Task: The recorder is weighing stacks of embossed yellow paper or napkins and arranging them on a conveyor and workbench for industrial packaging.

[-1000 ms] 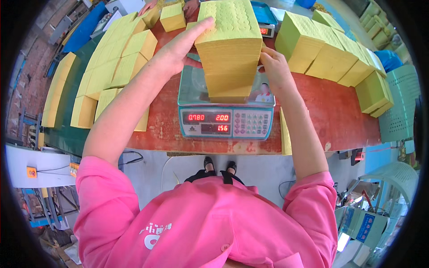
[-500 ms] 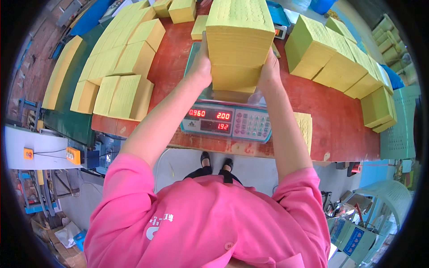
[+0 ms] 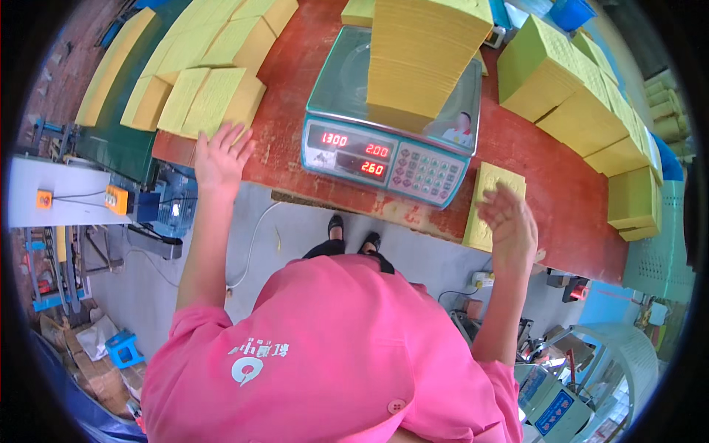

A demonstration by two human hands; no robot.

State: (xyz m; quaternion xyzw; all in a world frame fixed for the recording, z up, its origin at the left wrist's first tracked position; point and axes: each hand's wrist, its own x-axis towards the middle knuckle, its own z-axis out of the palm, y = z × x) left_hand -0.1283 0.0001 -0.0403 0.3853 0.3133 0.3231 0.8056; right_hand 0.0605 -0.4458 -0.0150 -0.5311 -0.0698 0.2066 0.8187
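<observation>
A tall stack of yellow paper [image 3: 425, 63] stands on the metal plate of a teal digital scale [image 3: 336, 77], its top cut off by the upper edge of view. Red digits glow on the scale's front panel, beside a keypad. Off to the left, my left hand [image 3: 221, 159] is raised and open with fingers spread, holding nothing, close to a pair of yellow paper blocks [image 3: 214, 103]. My right hand [image 3: 511, 221] hovers at the table's front edge, also open and holding nothing. It partly covers a low yellow paper pile [image 3: 480, 214] right of the scale.
Yellow paper blocks line the left of the red table [image 3: 284, 96], and another row of blocks [image 3: 576, 96] runs along its right. A green perforated panel [image 3: 665, 236] borders the right end. A blue bucket [image 3: 572, 11] is at the far right, and a blue stool [image 3: 124, 348] at lower left.
Both hands have let go of the tall paper stack and moved apart, back toward me. The stack now rests on the scale alone, and the display digits have changed. The view has shifted.
</observation>
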